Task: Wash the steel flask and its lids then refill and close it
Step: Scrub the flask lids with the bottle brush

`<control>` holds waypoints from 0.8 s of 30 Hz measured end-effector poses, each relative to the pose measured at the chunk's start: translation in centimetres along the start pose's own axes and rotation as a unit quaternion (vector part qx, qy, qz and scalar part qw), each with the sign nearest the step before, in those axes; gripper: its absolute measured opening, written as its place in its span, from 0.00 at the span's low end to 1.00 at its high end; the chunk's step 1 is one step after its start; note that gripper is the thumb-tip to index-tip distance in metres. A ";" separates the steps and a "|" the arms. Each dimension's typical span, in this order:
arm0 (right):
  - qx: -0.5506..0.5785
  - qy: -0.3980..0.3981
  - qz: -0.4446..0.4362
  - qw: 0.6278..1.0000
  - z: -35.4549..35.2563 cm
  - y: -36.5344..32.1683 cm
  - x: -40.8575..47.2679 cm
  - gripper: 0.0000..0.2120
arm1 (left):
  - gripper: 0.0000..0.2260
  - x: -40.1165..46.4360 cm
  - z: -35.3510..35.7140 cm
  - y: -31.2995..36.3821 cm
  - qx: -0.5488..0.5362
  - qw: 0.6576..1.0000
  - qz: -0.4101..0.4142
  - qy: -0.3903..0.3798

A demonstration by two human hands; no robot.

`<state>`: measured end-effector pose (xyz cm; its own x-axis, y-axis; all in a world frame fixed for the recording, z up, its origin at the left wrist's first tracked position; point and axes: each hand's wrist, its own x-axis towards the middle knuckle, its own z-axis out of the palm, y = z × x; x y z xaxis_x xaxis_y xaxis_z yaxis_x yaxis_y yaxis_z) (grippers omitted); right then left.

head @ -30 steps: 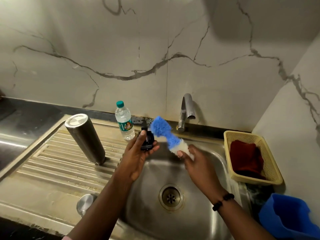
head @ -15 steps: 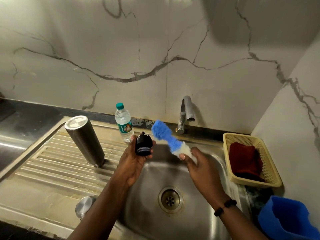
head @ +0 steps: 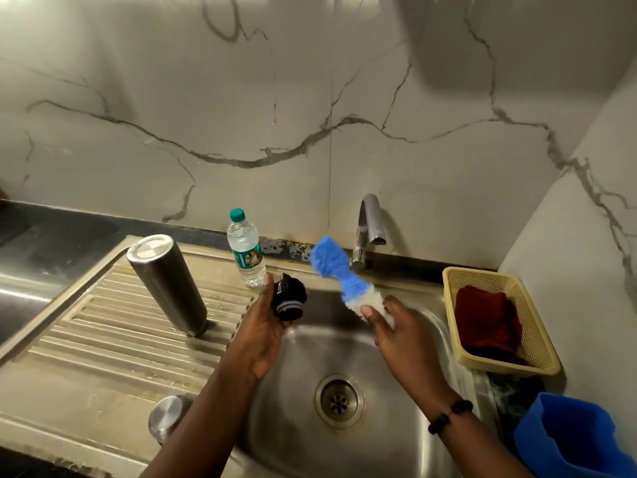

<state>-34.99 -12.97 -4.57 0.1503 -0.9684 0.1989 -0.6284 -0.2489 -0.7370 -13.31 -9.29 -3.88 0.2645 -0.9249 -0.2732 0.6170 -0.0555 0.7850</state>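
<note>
The steel flask stands upside down on the ribbed drainboard, left of the sink basin. My left hand holds the flask's black inner lid above the basin's left edge. My right hand grips the white end of a blue bottle brush, whose blue head points up and left toward the lid without touching it. A round steel outer lid lies on the drainboard's front, beside my left forearm.
A small water bottle with a green cap stands at the back of the drainboard. The tap rises behind the basin, with no water running. A yellow basket with a red cloth sits to the right, and a blue plastic container at the lower right.
My left hand has turned the black lid so its ringed underside faces the camera. The brush has tilted slightly away from the lid.
</note>
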 end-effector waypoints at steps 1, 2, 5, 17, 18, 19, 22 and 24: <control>0.026 0.015 0.004 1.000 -0.2 -0.1 -0.2 0.12 | 0.24 0.0 0.0 0.0 0.007 1.000 0.008 0.003; 0.059 0.019 0.001 0.998 -0.3 -0.3 -0.6 0.11 | 0.25 0.0 0.1 0.1 0.011 1.000 0.014 -0.001; 0.145 -0.038 0.016 0.989 -0.5 -0.8 -1.5 0.10 | 0.23 -0.2 0.5 0.5 0.013 1.000 0.027 0.003; 0.046 -0.006 0.028 0.999 -0.2 -0.2 -1.0 0.16 | 0.35 -0.7 0.4 0.7 0.003 0.996 0.052 -0.075; 0.078 0.018 0.022 0.997 -0.4 -0.3 -1.2 0.13 | 0.33 -0.7 0.5 0.7 -0.009 0.997 0.047 -0.069; 0.122 0.030 0.015 0.992 -0.7 -0.8 -1.4 0.12 | 0.29 -0.7 0.8 0.7 -0.025 0.998 0.040 -0.051; 0.109 -0.025 -0.026 0.993 -0.8 -1.6 -2.2 0.20 | 0.15 -0.6 1.6 0.9 -0.038 0.999 0.022 0.000; 0.042 -0.043 -0.041 0.997 -0.4 -1.3 -2.3 0.31 | 0.13 -0.6 2.1 1.0 -0.043 0.999 0.019 0.023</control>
<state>-34.83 -10.43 -3.85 0.2656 -0.9416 0.2072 -0.5459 -0.3240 -0.7726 -14.44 -9.56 -1.73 0.3218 -0.9071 -0.2711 0.6664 0.0136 0.7455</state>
